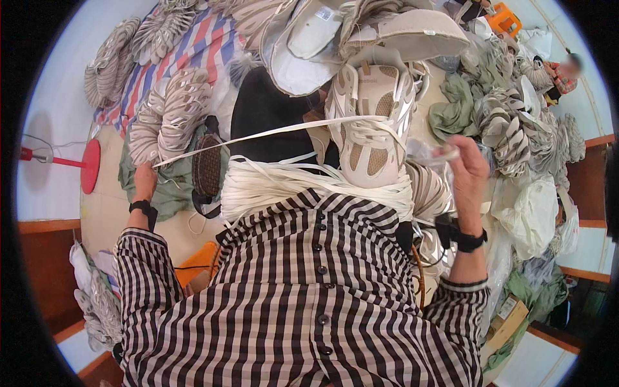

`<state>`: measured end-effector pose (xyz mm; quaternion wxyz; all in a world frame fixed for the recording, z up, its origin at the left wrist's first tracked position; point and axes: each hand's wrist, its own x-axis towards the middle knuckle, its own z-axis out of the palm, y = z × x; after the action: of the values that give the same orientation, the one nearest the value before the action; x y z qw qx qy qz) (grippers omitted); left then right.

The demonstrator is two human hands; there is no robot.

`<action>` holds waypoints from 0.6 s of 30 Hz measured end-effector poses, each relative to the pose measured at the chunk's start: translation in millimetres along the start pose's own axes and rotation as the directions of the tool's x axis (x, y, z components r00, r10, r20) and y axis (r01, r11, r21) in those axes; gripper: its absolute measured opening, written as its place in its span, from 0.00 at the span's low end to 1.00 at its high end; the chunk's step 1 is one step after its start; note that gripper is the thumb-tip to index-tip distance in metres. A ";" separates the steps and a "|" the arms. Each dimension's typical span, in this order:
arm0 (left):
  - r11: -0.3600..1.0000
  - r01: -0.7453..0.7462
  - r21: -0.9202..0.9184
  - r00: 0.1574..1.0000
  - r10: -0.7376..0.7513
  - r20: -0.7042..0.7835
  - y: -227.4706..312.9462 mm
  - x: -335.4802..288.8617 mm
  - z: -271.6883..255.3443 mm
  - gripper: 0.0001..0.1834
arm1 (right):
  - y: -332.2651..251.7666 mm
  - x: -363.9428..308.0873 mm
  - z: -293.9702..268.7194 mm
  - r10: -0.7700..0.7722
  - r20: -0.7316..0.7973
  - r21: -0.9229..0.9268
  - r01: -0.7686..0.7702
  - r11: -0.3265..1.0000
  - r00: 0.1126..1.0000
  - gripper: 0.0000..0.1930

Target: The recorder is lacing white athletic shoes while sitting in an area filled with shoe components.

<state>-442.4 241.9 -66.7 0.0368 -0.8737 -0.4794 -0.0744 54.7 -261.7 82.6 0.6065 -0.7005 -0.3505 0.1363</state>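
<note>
A beige mesh sneaker (369,126) sits toe-down on the person's lap, above a thick bundle of white flat laces (277,184). One white lace (258,135) runs taut from the sneaker's eyelets out to the left hand (146,182), whose fingers are closed around its far end. The right hand (469,169) is raised beside the sneaker, fingers pinched on another lace end (445,153). Stacks of striped shoe uppers (169,116) lie beyond the left hand.

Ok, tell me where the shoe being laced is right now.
In the head view the beige shoe sits centre, toe toward the person, on a bundle of white laces, between the left hand and the right hand.
</note>
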 end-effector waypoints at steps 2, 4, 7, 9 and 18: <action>1.000 -0.001 -0.030 1.000 0.002 0.002 -2.8 -2.2 2.8 0.09 | -10.3 14.0 31.9 -0.023 0.039 0.013 0.023 1.000 0.999 0.04; 1.000 0.006 0.003 1.000 -0.007 0.019 -6.2 -4.7 5.3 0.08 | -12.2 27.2 51.1 -0.083 0.027 0.013 0.083 0.996 0.996 0.03; 1.000 -0.004 -0.009 1.000 0.004 -0.007 -3.4 -8.5 7.6 0.08 | -4.4 35.5 64.8 -0.105 -0.029 -0.032 0.104 0.994 0.994 0.03; 0.998 -0.019 -0.057 0.999 0.016 -0.047 6.4 -10.2 6.3 0.08 | 0.8 37.5 67.7 -0.121 -0.062 -0.044 0.119 0.992 0.991 0.03; 0.650 -0.245 -0.719 0.962 0.254 -0.099 212.5 -28.4 -106.5 0.07 | 8.0 37.0 67.0 -0.282 -0.066 -0.370 0.239 0.898 0.957 0.04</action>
<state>-288.3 89.6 35.1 -0.3040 -0.8745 -0.2862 -0.2471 42.6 -187.1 68.5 0.5010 -0.7528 -0.4236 -0.0540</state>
